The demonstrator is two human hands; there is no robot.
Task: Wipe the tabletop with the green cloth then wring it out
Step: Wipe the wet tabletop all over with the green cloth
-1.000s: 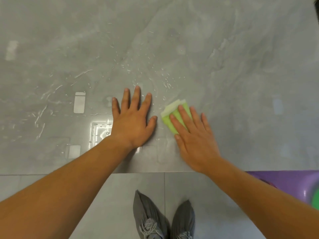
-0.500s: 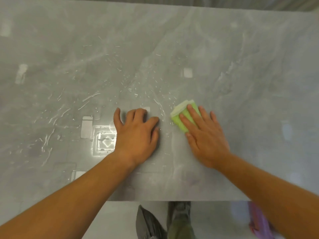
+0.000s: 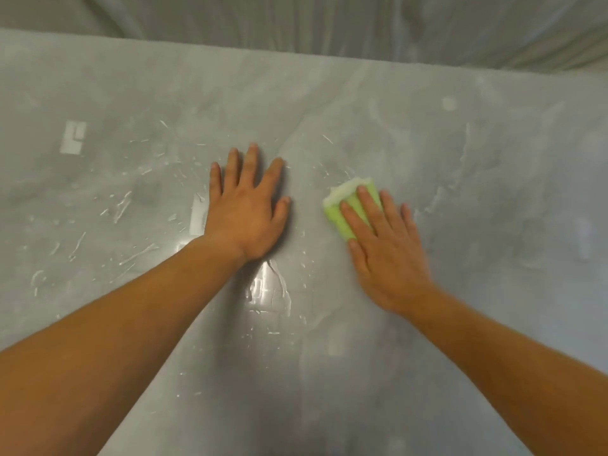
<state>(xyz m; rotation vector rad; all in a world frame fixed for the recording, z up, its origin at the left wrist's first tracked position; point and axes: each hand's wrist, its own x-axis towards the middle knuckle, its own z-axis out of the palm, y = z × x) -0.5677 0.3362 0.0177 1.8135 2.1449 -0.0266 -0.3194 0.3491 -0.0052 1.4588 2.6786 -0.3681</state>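
Pressing green cloth (image 3: 342, 215) flat, right hand (image 3: 385, 255); left hand (image 3: 245, 209) splayed on tabletop (image 3: 493, 192).

Left hand (image 3: 245, 215) flat again, green cloth (image 3: 335, 218) farther forward.

The near part of the green cloth (image 3: 339, 215) is hidden under the fingers of the right hand (image 3: 385, 255), so its full shape cannot be told. The left forearm (image 3: 115, 340) and right forearm (image 3: 510, 363) are cut off at the lower corners, and the tabletop (image 3: 493, 192) runs past the left, right and bottom edges. The pale folds (image 3: 329, 24) behind it are too blurred to identify
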